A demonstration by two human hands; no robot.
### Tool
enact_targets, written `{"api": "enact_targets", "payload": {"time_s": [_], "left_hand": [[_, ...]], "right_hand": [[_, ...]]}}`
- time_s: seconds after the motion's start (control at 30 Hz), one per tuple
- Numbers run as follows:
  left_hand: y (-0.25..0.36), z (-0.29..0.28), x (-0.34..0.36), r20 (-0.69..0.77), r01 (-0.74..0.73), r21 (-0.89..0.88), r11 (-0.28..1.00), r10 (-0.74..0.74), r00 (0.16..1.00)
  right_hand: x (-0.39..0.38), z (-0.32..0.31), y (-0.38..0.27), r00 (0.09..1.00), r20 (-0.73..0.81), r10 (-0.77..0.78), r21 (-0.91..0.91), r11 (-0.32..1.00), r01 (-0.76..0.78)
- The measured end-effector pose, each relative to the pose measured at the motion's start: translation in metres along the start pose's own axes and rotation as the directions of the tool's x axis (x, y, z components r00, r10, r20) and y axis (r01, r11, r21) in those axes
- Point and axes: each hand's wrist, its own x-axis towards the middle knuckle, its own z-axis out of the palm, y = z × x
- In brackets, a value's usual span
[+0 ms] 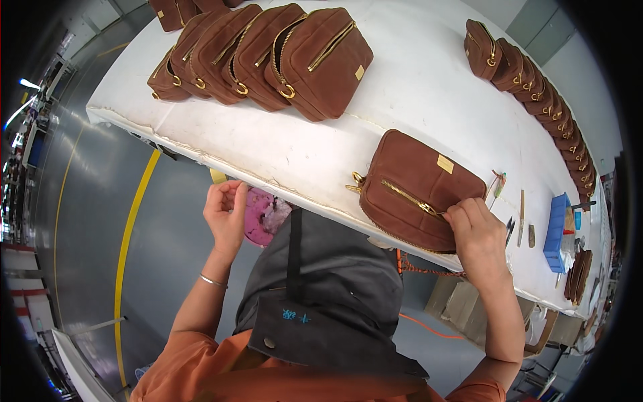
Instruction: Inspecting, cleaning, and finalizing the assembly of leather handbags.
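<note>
A brown leather bag lies near the front edge of the white table, its gold zipper facing up and a small gold patch on it. At the bag's right side my right hand is closed, thumb and fingertips pinched on the end of the zipper pull. My left hand is off the table's front edge, thumb and fingers pressed together; whatever they hold, if anything, is too small to make out. Beside it are a yellow tape roll and, lower down, a pink bin with pale scraps inside.
Several brown bags lean in a row at the far left. A long curved row of similar bags runs along the right. Thin tools and a blue tray sit right of my right hand. Cardboard boxes stand below the table.
</note>
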Motion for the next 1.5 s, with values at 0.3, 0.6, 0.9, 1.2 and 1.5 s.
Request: {"api": "enact_targets", "payload": {"time_s": [0.3, 0.6, 0.9, 1.2, 1.5], "left_hand": [[0.044, 0.026, -0.002, 0.119, -0.102, -0.029, 0.994, 0.105, 0.987], [-0.097, -0.041, -0.066, 0.516, -0.319, 0.653, 0.687, -0.096, 0.851], [-0.008, -0.014, -0.020, 0.244, -0.296, 0.598, 0.745, 0.183, 0.952], [0.067, 0.012, 0.001, 0.038, -0.165, 0.013, 0.986, 0.164, 0.986], [0.066, 0.013, 0.013, 0.223, -0.254, 0.089, 0.963, 0.229, 0.947]], "right_hand": [[0.005, 0.002, -0.004, 0.999, -0.009, 0.040, 0.022, 0.999, -0.039], [0.000, -0.008, 0.000, 0.998, 0.042, -0.037, 0.001, 0.999, 0.037], [0.012, 0.004, 0.004, 0.978, 0.108, -0.176, -0.022, 0.983, 0.180], [0.005, 0.005, -0.003, 0.998, -0.054, 0.016, 0.110, 0.994, -0.010], [0.008, 0.011, -0.007, 0.993, -0.102, 0.052, 0.157, 0.987, -0.035]]}}
